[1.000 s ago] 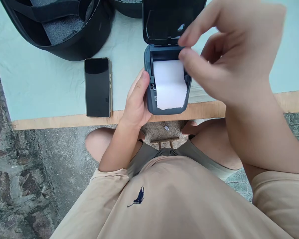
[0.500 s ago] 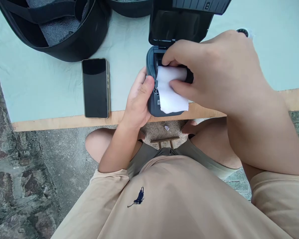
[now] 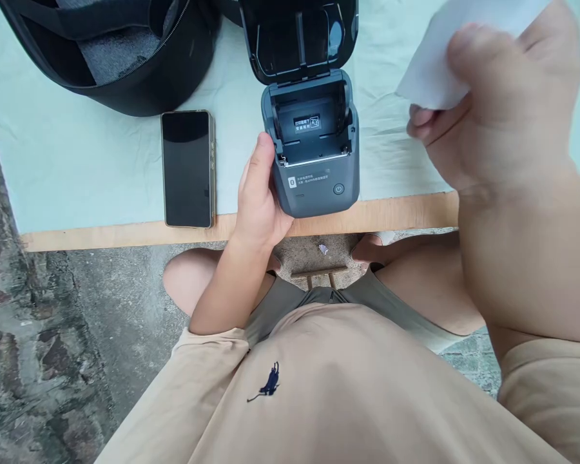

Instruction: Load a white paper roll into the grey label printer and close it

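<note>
Pale cloth (image 3: pixel 379 151) covers the surface beneath the printer (image 3: pixel 314 196), which sits over the near wooden edge (image 3: pixel 401 212) with its lid (image 3: pixel 299 45) raised beyond its bay. Your left hand (image 3: pixel 258 203) wraps the printer's left side; whether the table also bears it cannot be told. A loosened grip could tip it lapward. Right of the printer, your right hand (image 3: pixel 502 109) pinches the paper (image 3: pixel 432 71) between thumb and fingers; excess pressure could crease it. Caution: a leftward elbow swing could push the phone (image 3: pixel 187 171), left of the printer, off the edge.
</note>
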Tool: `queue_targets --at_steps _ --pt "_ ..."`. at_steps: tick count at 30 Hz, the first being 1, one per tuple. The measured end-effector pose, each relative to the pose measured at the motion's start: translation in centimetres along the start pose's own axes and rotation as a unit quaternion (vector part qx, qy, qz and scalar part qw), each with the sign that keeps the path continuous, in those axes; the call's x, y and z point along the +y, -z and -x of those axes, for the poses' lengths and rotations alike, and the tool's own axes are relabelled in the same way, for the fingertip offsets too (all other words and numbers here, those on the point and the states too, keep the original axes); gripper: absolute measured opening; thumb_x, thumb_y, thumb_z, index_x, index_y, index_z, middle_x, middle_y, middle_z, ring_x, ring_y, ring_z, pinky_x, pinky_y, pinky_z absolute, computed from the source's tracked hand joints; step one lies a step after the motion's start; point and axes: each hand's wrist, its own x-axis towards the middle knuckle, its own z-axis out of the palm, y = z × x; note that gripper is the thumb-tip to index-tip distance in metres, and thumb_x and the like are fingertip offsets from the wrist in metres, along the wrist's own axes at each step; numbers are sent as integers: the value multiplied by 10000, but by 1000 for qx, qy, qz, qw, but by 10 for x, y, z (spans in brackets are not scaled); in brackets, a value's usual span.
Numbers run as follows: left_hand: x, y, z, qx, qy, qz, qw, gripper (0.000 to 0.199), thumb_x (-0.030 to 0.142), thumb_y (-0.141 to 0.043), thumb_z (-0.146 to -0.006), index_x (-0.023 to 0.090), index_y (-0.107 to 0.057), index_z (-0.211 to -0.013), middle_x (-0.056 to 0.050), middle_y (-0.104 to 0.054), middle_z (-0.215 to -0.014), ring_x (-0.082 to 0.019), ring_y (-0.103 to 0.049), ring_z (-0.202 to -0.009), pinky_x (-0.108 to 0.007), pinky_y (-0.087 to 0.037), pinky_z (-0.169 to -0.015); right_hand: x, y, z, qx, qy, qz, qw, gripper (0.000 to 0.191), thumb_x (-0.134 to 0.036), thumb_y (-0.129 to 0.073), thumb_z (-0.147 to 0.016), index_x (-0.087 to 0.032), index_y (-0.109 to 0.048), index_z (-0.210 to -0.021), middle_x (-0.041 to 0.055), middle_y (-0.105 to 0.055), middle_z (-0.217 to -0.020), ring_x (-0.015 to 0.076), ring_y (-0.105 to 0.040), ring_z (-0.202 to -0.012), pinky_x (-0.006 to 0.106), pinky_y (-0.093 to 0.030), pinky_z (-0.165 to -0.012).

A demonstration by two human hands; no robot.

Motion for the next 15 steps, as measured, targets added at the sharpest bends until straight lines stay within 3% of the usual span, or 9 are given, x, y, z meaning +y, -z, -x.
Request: queue_targets --at_steps 4,8,12,15 --pt "2 -1 0 5 15 -14 1000 556 639 -254 -869 286 -634 -1070 -4 -653 -1226 -240 -579 -1192 -386 -469 -1041 10 -2 10 -37 64 126 989 268 -338 -654 -755 -215 -463 -897 -5 -511 -812 101 -578 -698 276 -521 -592" --pt "4 -3 0 13 16 2 1000 498 608 -303 -868 278 -636 -1039 -8 -660 -1212 -259 -528 -1253 -400 -444 -1066 9 -5 17 -49 132 277 951 279 -274 -638 -766 -217 -497 -1000 9 -543 -963 88 -534 -828 214 -476 -646" --pt "5 -6 0 31 20 5 999 466 607 -356 -849 271 -641 -1003 -9 -680 -1178 -274 -468 -1311 -414 -418 -1090 16 -3 16 -61 120 377 916 451 -116 -572 -748 -257 -429 -1152 -5 -572 -1016 87 -545 -811 243 -485 -722" --pt "5 -6 0 33 20 -4 999 483 622 -340 -847 273 -638 -997 -6 -676 -1191 -271 -451 -1327 -409 -409 -1094 24 -2 13 -83 75 457 883 604 -68 -546 -713 -308 -369 -1239 -13 -602 -999 111 -551 -760 300 -485 -749"
